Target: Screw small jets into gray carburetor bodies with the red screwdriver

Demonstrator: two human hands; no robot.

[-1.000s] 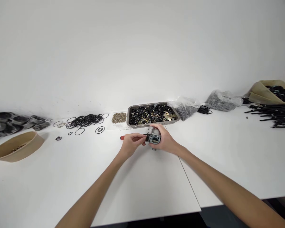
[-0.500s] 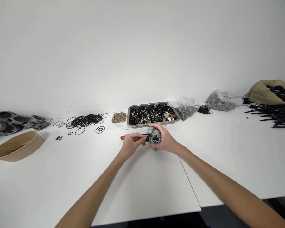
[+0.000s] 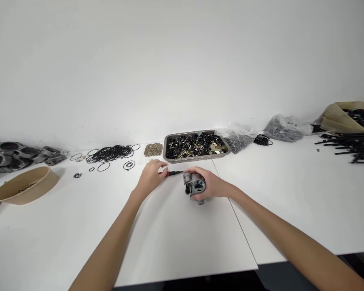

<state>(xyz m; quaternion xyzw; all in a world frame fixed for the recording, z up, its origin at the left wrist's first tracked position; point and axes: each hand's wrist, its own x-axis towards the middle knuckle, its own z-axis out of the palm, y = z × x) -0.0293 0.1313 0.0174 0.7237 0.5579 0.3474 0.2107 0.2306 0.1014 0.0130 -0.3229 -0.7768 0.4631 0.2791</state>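
Note:
My right hand point(image 3: 212, 184) is closed around the side of a grey metal carburetor point(image 3: 195, 186), holding it with its round bore facing me. A small black part shows on the carburetor's left side. My left hand point(image 3: 151, 176) is apart from the carburetor, its thumb and fingers spread with nothing visible between them. Right beside that hand, a screwdriver point(image 3: 173, 173) with a red and black handle lies on the table, its tip pointing toward the carburetor. The handle's left end is partly hidden by the hand. Just beyond the left hand lies a pile of small brass-coloured parts point(image 3: 153, 149).
A metal tray point(image 3: 197, 160) of mixed small parts stands against the wall. Black rubber rings point(image 3: 111, 153) lie to the left, near a beige bowl point(image 3: 27, 194) and grey castings point(image 3: 12, 155). Plastic bags point(image 3: 286, 128), black tubes point(image 3: 358, 147) and a beige bin point(image 3: 332, 117) are on the right.
My left hand has let go of the carburetor's left side and moved left and slightly up, uncovering the screwdriver. My right hand has lowered the carburetor a little.

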